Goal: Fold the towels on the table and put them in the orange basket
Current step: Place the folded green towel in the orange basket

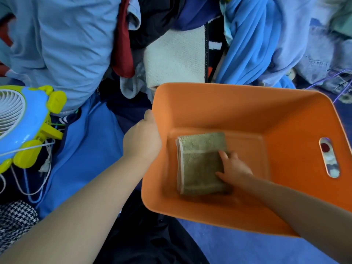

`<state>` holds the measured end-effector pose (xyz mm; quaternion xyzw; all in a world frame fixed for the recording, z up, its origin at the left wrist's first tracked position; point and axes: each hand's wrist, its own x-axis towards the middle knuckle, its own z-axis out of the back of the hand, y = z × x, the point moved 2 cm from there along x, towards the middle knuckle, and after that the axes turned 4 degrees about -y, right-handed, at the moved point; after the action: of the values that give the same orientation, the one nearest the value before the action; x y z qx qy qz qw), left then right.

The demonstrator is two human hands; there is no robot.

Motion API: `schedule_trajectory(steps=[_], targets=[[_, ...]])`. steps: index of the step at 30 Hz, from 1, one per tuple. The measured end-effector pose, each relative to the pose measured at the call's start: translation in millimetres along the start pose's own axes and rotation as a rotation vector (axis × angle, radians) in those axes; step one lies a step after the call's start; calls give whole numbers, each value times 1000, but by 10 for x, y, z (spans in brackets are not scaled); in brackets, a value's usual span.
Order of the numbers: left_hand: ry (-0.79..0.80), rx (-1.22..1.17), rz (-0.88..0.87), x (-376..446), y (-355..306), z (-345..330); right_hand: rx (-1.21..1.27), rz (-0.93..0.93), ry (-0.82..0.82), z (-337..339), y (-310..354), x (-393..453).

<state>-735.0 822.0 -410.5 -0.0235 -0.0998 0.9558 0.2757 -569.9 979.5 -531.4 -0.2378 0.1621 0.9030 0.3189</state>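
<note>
— Where is the towel sitting?

— A folded olive-green towel (200,164) is lying flat on the floor of the orange basket (219,105), towards its left side, with the folded edge running along the towel's left.

— And what is the right hand doing?

— The right hand (235,167) is reaching down into the basket from the near right, and its fingers (222,156) are lying nearly straight, a little spread, resting on the right part of the towel. The thumb is lying along the towel's near right edge. I cannot tell whether it is pressing or only touching.

— The left hand?

— The left hand (142,140) is gripping the basket's left rim. The thumb is showing on the outside by the far left corner; the fingers are curling over the edge, hidden behind the wall.

— What is lying around the basket?

— A heap of clothes is filling the far side: a light blue shirt (62,40) at far left, a cream knitted cloth (175,58) in the middle, a bright blue fleece (251,40) towards the right. At the left edge a blue and yellow toy-like fan (21,122) is sitting, with white cords (38,180) trailing near it. A black-and-white houndstooth cloth (17,218) is showing at near left.
</note>
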Motion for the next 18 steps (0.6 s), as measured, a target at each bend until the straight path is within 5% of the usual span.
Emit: schedule_trajectory(steps=[3, 18], targets=[[-1, 3, -8, -7, 8, -4, 34, -36, 127, -26, 62, 53], [-12, -4, -15, 2, 32, -30, 124, -182, 216, 17, 548, 388]])
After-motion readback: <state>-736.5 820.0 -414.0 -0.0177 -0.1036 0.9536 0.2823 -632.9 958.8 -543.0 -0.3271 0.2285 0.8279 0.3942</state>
